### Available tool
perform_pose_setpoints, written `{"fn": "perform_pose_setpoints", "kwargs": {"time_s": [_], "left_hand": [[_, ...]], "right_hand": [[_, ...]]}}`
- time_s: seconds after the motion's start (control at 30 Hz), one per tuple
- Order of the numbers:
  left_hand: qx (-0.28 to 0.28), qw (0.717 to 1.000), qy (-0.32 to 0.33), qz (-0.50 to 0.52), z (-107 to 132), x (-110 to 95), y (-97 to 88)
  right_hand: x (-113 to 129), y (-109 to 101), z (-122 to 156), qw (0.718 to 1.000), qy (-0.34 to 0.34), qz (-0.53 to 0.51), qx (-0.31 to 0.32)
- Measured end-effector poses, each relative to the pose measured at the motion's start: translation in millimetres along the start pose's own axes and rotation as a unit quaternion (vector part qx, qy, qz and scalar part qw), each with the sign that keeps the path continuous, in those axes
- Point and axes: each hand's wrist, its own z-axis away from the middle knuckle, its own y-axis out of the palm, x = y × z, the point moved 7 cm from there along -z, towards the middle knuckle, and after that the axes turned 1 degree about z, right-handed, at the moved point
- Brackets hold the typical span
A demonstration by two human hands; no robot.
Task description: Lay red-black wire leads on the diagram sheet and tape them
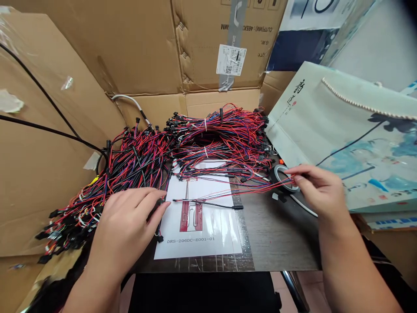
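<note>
A thin wire harness [224, 194] of red and dark strands stretches between my two hands above a printed sheet [198, 242]. My left hand [130, 221] is closed round its black connector end, which the fingers partly hide. At the other end, my right hand [316, 187] pinches the red wires between thumb and fingertips, just over a roll of black tape [279, 176]. From near the left fingertips a black sleeved lead [221, 204] runs across the sheet to a black tip. The sheet bears a drawing and the text "DRS-206DC-E001-01".
Tied bundles of red and black harnesses [221, 124] lie at the back of the dark table [283, 239]. A loose heap of harnesses [130, 165] spreads at left. Cardboard walls [140, 48] enclose the back and left. A pale paper bag [325, 117] leans at right.
</note>
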Motion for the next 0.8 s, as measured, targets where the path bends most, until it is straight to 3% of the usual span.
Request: {"fn": "perform_pose_setpoints", "kwargs": {"time_s": [0.13, 0.33, 0.47, 0.57, 0.67, 0.8], "left_hand": [[-0.014, 0.996, -0.068, -0.050, 33, -1, -0.5], [0.182, 0.961, -0.183, -0.101, 72, -1, 36.4], [0.211, 0.952, -0.206, -0.085, 71, 3, 43.2], [0.187, 0.961, -0.200, -0.029, 71, 3, 39.5], [0.113, 0.967, -0.213, 0.076, 80, 6, 27.3], [-0.004, 0.936, -0.265, 0.230, 101, 26, 14.0]], "right_hand": [[15, 23, 4, 0.976, -0.122, 0.159, 0.086], [19, 38, 4, 0.938, -0.172, 0.282, 0.105], [27, 39, 1, 0.929, -0.200, 0.299, 0.089], [34, 45, 3, 0.927, -0.217, 0.293, 0.093], [43, 60, 8, 0.923, -0.234, 0.279, 0.126], [61, 90, 22, 0.900, -0.270, 0.260, 0.224]]}}
